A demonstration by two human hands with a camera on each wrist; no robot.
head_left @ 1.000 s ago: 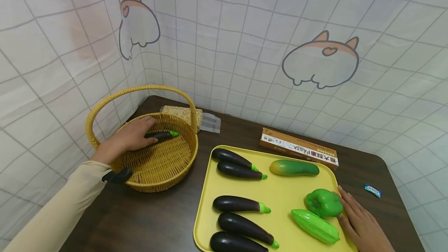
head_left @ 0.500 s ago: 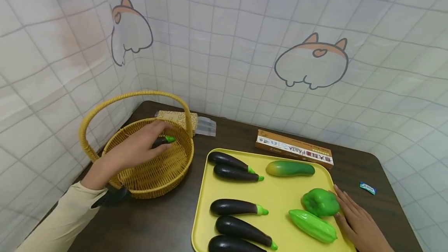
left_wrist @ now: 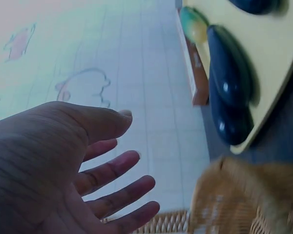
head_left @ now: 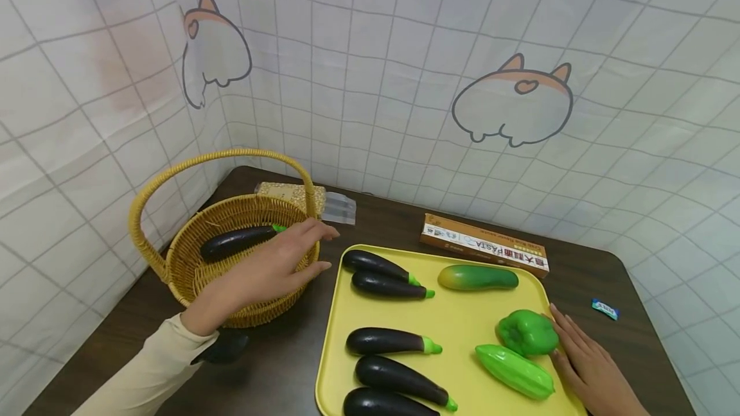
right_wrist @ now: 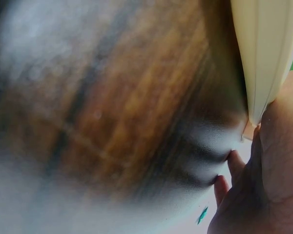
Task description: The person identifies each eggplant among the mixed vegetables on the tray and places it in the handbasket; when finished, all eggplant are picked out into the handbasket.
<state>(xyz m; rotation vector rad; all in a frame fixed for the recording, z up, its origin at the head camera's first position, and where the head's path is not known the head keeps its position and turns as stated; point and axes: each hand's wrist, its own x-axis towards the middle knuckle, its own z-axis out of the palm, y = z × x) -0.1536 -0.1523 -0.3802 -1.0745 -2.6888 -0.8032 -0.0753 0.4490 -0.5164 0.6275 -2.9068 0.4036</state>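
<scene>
A dark eggplant (head_left: 234, 244) with a green stem lies in the yellow wicker basket (head_left: 295, 204) at the left. My left hand (head_left: 272, 268) hovers over the basket's right side, apart from that eggplant; its fingers spread with nothing between them, also in the left wrist view. On the yellow tray (head_left: 457, 332) lie several eggplants (head_left: 384, 341), a green cucumber-shaped vegetable with a yellowish end (head_left: 478, 277), a green bell pepper (head_left: 527, 332) and a pale green ridged vegetable (head_left: 514, 371). My right hand (head_left: 595, 364) rests along the tray's right edge, fingers extended, close to the pepper.
Behind the basket lies a clear bag of pale grains (head_left: 286, 192). A pasta box (head_left: 484, 246) stands beyond the tray's far edge. A small blue-green packet (head_left: 604, 309) lies at the right on the dark table (head_left: 630, 287). A tiled-pattern curtain hangs behind.
My left hand has let go of the eggplant in the basket and moved right, toward the basket's rim. The view has shifted slightly. My right hand stays by the tray.
</scene>
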